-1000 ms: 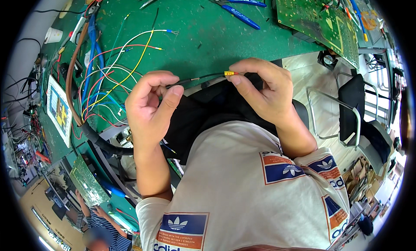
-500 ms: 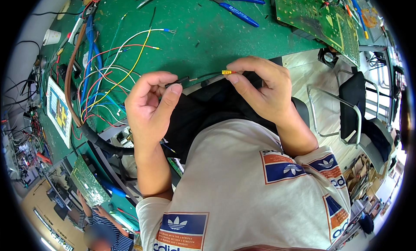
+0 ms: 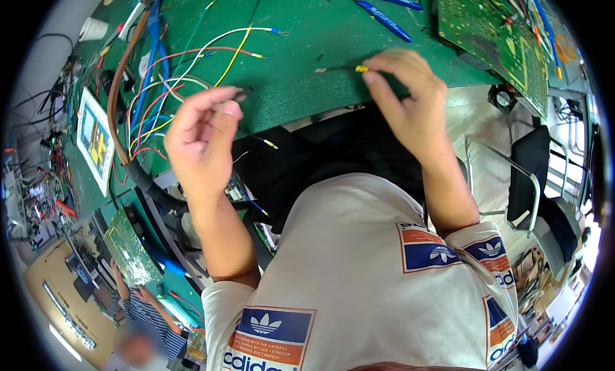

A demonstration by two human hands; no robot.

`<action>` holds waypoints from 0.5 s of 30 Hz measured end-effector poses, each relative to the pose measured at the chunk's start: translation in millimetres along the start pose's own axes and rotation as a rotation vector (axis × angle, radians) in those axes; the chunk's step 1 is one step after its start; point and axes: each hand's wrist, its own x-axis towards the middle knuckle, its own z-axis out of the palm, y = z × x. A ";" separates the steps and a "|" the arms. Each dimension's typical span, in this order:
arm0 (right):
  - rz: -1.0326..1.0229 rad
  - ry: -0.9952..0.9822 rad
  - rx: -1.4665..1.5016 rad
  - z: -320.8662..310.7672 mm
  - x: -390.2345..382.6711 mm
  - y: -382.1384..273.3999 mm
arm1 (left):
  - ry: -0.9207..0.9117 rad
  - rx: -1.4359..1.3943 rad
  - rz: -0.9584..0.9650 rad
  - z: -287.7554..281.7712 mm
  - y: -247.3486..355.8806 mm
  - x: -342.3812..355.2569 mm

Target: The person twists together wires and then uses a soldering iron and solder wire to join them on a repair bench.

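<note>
Seen from above, the person's pale printed shirt (image 3: 352, 262) filled the lower middle, with dark cloth (image 3: 320, 147) just past it and a bare forearm rising on either side. The left hand (image 3: 200, 140) pinched a small dark piece (image 3: 241, 94) between thumb and forefinger; it was blurred, and its end poked out past the fingertips. Well apart from it, the right hand (image 3: 415, 102) pinched a yellow sleeve (image 3: 361, 69) between thumb and forefinger. From that sleeve a thin dark wire, partly blurred, ran left to a pale tip (image 3: 320, 70), above the green bench (image 3: 295, 96) near its front edge. Beyond the left hand, red, white and yellow wires fanned out over the bench from a thick cable bundle, near a white-bordered panel (image 3: 86, 150) on the left. Farther back lay blue-handled cutters (image 3: 392, 19), and to their right a large green circuit board (image 3: 493, 51). Off to the right stood a black chair (image 3: 528, 172) with metal arms. In the distance at lower left, a co-worker in a striped top (image 3: 150, 320) was near another green board (image 3: 131, 246).
</note>
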 end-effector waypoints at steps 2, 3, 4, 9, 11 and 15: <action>-0.051 -0.009 -0.123 3.8 4.8 13.4 | 0.083 0.087 -0.004 -15.1 -0.6 2.6; -0.069 0.015 -0.173 9.2 7.1 14.0 | 0.097 0.108 -0.004 -21.6 -0.1 2.7; -0.090 0.038 -0.227 13.3 9.5 14.7 | 0.084 0.113 -0.006 -24.9 0.4 1.7; -0.185 -0.013 0.013 42.7 6.3 -13.2 | -0.095 0.144 -0.030 -23.9 -3.7 -8.1; -0.174 -0.109 0.192 55.7 3.7 -36.8 | -0.168 0.233 0.002 -18.8 -4.9 -12.3; -0.222 -0.211 0.289 80.8 -9.4 -42.6 | -0.238 0.350 0.002 -11.5 -8.7 -20.0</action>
